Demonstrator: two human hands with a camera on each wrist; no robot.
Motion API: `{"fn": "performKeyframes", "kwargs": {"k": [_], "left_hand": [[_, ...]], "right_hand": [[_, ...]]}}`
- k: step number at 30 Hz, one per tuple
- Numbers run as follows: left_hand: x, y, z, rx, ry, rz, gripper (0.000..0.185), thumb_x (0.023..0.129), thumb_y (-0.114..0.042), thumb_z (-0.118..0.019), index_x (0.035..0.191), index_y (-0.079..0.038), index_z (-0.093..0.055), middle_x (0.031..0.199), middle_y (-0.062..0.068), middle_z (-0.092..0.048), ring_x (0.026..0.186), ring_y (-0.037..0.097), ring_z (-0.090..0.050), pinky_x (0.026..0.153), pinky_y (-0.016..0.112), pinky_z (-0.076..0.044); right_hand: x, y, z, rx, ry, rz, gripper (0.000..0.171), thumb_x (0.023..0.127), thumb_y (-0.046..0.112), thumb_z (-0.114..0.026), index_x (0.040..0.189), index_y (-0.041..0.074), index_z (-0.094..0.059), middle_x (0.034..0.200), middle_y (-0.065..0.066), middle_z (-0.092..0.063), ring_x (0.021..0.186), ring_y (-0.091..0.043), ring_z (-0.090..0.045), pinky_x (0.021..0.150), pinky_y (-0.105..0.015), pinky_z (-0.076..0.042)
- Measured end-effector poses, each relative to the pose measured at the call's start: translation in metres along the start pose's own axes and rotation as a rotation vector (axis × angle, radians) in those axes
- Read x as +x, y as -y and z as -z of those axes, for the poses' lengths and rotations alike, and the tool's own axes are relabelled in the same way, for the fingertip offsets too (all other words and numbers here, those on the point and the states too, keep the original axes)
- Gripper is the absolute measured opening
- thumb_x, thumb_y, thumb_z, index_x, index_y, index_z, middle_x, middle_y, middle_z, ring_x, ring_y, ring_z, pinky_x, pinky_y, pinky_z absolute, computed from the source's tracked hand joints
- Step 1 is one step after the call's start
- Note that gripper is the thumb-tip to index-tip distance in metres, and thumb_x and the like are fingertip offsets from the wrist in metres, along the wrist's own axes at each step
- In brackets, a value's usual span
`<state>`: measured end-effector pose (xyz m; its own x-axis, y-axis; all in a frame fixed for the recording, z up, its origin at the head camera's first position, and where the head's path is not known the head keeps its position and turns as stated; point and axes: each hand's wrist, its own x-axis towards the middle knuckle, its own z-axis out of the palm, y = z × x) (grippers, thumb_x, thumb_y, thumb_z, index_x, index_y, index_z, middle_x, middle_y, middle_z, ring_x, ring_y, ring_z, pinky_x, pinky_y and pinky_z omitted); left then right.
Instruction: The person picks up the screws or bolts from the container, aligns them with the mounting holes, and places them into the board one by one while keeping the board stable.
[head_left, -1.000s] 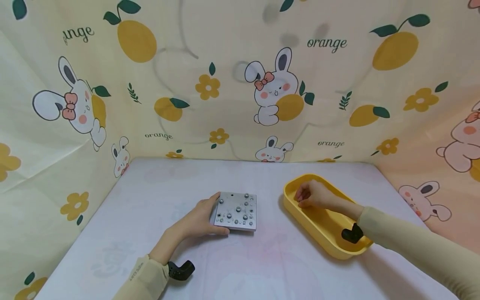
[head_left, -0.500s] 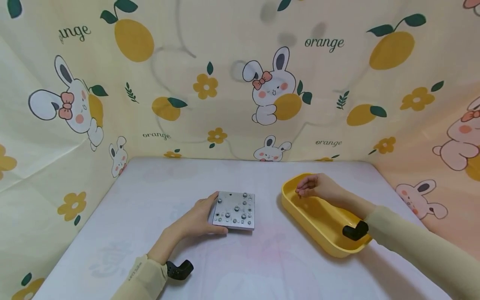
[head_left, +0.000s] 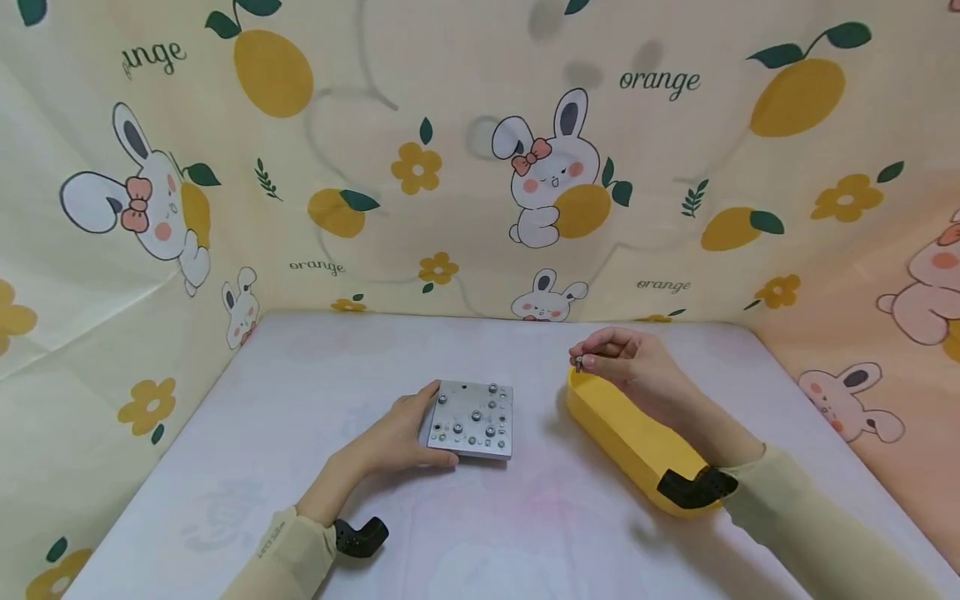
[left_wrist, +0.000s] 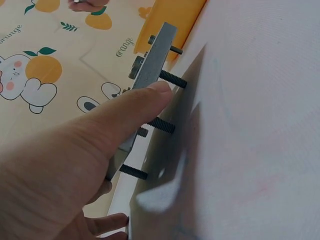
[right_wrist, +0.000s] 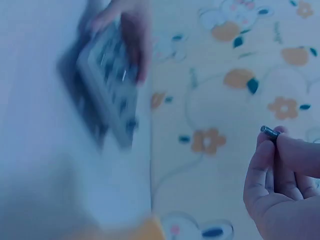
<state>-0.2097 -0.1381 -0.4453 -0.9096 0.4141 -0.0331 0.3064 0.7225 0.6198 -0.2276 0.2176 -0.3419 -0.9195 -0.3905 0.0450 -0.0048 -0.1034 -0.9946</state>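
Note:
My left hand (head_left: 397,437) grips a square metal plate (head_left: 471,419) by its left side, the thumb along the near edge. Several bolt heads stand on the plate's top, and a few holes show there. In the left wrist view, threaded bolt ends (left_wrist: 172,78) stick out below the plate (left_wrist: 159,52), which is raised off the table. Above the far end of the yellow tray (head_left: 611,446), my right hand (head_left: 641,367) pinches a small screw (head_left: 579,363) between thumb and fingers. The right wrist view shows the threaded end of that screw (right_wrist: 270,132). The tray's inside is partly hidden by the right hand and forearm.
A white cloth covers the table (head_left: 420,517). Printed curtain walls (head_left: 450,208) with rabbits and oranges close off the back and both sides. Black wrist devices (head_left: 362,537) sit at both sleeves.
My right hand has risen out of the yellow tray and shifted a little toward the tray's far left end, now with a screw in its fingertips. The left hand and plate have stayed in place.

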Motion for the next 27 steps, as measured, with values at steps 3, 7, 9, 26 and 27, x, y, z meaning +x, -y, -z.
{"fn": "performKeyframes", "kwargs": {"k": [3, 7, 9, 26, 27], "left_hand": [[-0.001, -0.001, 0.001, 0.001, 0.008, -0.006, 0.122, 0.068, -0.055, -0.085, 0.157, -0.006, -0.018, 0.154, 0.015, -0.033, 0.14, 0.034, -0.029, 0.113, 0.048, -0.027], [0.0, 0.0, 0.002, 0.008, 0.012, -0.008, 0.122, 0.069, -0.056, -0.085, 0.157, -0.007, -0.017, 0.155, 0.015, -0.033, 0.14, 0.034, -0.029, 0.113, 0.047, -0.027], [0.001, 0.001, 0.001, 0.009, 0.012, -0.006, 0.123, 0.068, -0.057, -0.085, 0.158, -0.007, -0.017, 0.155, 0.015, -0.033, 0.14, 0.033, -0.029, 0.113, 0.047, -0.027], [0.0, -0.001, 0.002, -0.001, 0.004, -0.012, 0.12, 0.069, -0.053, -0.086, 0.157, -0.006, -0.019, 0.154, 0.015, -0.035, 0.139, 0.035, -0.03, 0.113, 0.048, -0.028], [0.0, -0.001, 0.002, -0.005, 0.004, -0.013, 0.12, 0.069, -0.053, -0.086, 0.157, -0.005, -0.019, 0.154, 0.016, -0.034, 0.139, 0.035, -0.031, 0.113, 0.048, -0.028]], "right_hand": [[-0.001, -0.011, -0.025, 0.095, -0.026, -0.005, 0.011, 0.092, -0.005, -0.065, 0.103, -0.004, -0.063, 0.109, -0.019, -0.068, 0.102, -0.027, -0.065, 0.093, -0.037, -0.051], [0.006, -0.037, -0.052, 0.111, -0.069, 0.009, 0.012, 0.092, -0.008, -0.064, 0.103, -0.005, -0.063, 0.108, -0.019, -0.069, 0.099, -0.026, -0.066, 0.093, -0.036, -0.052], [0.013, -0.052, -0.061, 0.056, -0.086, 0.025, 0.013, 0.092, -0.007, -0.064, 0.104, -0.006, -0.063, 0.108, -0.021, -0.068, 0.1, -0.026, -0.065, 0.092, -0.034, -0.052], [0.045, -0.122, -0.059, -0.187, -0.087, 0.049, 0.016, 0.089, -0.012, -0.062, 0.104, -0.007, -0.063, 0.104, -0.017, -0.071, 0.101, -0.027, -0.066, 0.089, -0.032, -0.053], [0.045, -0.122, -0.06, -0.181, -0.081, 0.048, 0.015, 0.089, -0.012, -0.062, 0.103, -0.006, -0.063, 0.104, -0.017, -0.071, 0.101, -0.028, -0.066, 0.088, -0.032, -0.054]]}}
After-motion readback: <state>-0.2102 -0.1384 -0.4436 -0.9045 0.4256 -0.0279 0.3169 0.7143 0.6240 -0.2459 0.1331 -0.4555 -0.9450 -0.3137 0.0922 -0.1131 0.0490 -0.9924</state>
